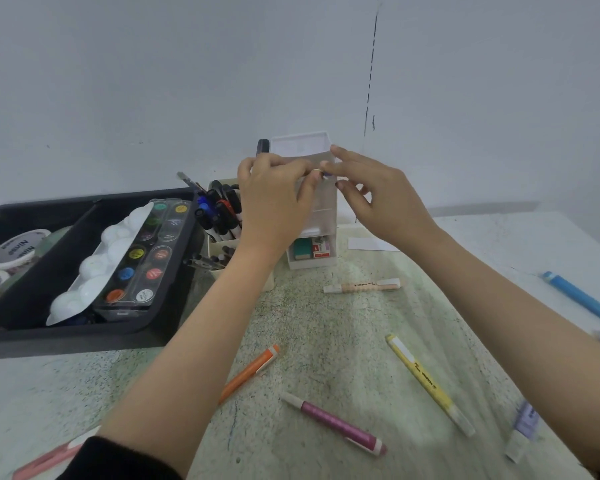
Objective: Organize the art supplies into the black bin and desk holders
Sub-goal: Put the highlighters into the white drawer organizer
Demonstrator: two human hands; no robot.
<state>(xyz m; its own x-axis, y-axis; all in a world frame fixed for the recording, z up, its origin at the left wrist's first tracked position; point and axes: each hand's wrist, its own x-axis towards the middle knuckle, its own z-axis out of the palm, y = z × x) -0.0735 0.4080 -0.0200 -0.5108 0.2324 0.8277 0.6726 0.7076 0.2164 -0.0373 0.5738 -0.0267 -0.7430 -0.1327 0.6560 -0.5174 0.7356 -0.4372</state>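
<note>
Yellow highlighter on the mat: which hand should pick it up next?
Right hand, likely: the yellow highlighter lies beside its forearm, and the left hand would have to cross over. Both are busy at the white drawer unit.

Black bin (84, 341) left, white holder (312, 262) upright, yellow highlighter (426, 379) lying flat

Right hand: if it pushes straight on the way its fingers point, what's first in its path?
The right hand points left at the left hand; those fingertips come first, almost touching it around a small blue-tipped item. The white drawer unit stands just behind, depth unclear.
</note>
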